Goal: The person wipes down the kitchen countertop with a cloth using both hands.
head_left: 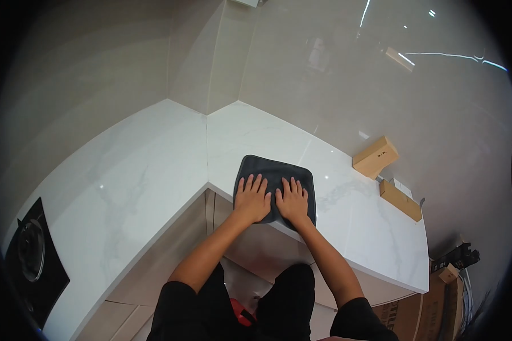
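Left hand: the bare left hand [253,200] is laid palm down with its fingers spread; nothing is seen to be pinched or clasped.
Right hand: the bare right hand [293,199] is laid just beside it in the same way, fingers apart; no closed grip is shown.
Dark mat: both palms are borne by a dark grey, flat, round-cornered, nearly square mat [274,169], set at the near edge of the worktop, to the right of the inner corner. Whether one layer or several are stacked cannot be told.
Weight and stiffness: the mat is judged to be light and soft, perhaps of leather-like or padded fabric; a slight bend under pressure is to be expected.
Slip and breakage: little fragility is suggested; on a smooth surface some sliding would be likely if it were pushed from one side only.
Where to hold: the raised-looking rim is best taken at opposite side edges, left uncovered by the hands; the near edge could be reached from below if it overhangs, as seems the case.
Worktop: the mat is supported by a white, grey-veined, L-shaped countertop [153,148].
Farther right: a tan cardboard box [374,159] and a long, narrow tan box [400,200] are placed well apart from the mat.
Far left: a black glass hob [51,273] is set into the counter.
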The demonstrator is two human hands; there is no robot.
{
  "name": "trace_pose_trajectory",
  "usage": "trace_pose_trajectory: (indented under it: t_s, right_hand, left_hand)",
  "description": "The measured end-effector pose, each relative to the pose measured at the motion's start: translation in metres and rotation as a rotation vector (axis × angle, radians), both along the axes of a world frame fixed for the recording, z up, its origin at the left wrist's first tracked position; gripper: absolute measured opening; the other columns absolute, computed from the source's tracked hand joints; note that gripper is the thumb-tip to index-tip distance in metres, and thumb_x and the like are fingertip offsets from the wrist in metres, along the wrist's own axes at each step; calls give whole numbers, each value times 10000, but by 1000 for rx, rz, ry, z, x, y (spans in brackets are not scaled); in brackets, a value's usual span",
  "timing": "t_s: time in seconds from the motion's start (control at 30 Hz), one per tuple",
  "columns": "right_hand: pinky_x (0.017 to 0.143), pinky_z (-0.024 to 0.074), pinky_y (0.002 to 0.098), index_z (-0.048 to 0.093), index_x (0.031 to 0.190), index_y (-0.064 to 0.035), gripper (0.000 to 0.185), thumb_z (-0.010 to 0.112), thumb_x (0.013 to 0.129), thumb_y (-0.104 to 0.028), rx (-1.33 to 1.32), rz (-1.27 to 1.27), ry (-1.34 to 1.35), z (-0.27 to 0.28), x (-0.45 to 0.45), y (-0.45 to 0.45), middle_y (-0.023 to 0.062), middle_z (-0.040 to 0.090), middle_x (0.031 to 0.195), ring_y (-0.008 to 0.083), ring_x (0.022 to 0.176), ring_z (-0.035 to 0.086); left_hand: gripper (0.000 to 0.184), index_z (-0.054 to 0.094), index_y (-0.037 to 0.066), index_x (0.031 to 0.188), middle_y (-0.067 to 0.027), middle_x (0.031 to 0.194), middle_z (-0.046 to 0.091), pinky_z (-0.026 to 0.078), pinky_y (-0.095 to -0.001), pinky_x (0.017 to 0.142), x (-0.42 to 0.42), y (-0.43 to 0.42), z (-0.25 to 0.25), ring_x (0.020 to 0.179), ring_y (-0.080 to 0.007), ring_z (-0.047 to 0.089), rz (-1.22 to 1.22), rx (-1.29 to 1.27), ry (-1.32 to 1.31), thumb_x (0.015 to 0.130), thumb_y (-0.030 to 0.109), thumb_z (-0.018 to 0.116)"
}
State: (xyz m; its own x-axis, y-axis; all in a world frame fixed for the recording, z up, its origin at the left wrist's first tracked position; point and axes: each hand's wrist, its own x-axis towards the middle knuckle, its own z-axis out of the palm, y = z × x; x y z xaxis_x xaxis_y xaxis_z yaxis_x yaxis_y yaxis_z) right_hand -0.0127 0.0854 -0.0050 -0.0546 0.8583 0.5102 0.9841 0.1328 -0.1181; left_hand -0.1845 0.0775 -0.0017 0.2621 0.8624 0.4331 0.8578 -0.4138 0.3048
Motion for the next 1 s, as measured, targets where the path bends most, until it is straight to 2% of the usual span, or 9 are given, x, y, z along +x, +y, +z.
trace_pose_trajectory:
  t_s: [0.17,0.3,0.47,0.9,1.0]
  right_hand:
    - [1174,208,542,444,1491,-134,600,417,984,-454,-155,52,13,13,-3,-28,215,377,1548,384,1453,318]
    - [1173,215,536,432,1496,-142,592,418,986,-442,-183,37,9,17,-11,-10,227,379,1543,384,1453,319]
    - [1162,219,576,479,1455,-119,583,443,961,-427,-119,-12,61,15,-21,44,239,412,1517,404,1439,334]
    - [1175,207,557,506,1432,-146,571,454,939,-429,-125,-134,124,18,-28,149,205,432,1515,375,1441,340]
    - [1178,205,553,503,1437,-152,572,444,942,-433,-162,-160,115,22,-30,165,191,425,1525,361,1448,336]
  left_hand:
    - [589,414,81,1504,-153,1581,350,103,-494,1225,-18,-15,8,1490,-321,262,23,12,37,1019,411,353]
    - [595,384,117,1526,-121,1610,304,89,-474,1232,-22,16,12,1506,-289,225,30,-105,59,1023,431,337]
    - [598,361,138,1539,-95,1622,284,101,-459,1234,-29,72,20,1512,-270,214,-1,-199,111,1027,444,322]
    - [574,424,120,1498,-100,1595,341,131,-468,1230,-9,173,10,1494,-270,259,91,-77,57,1004,409,379]
    - [591,393,130,1518,-92,1611,311,117,-465,1234,-3,186,13,1504,-266,235,135,-121,78,1004,417,345]
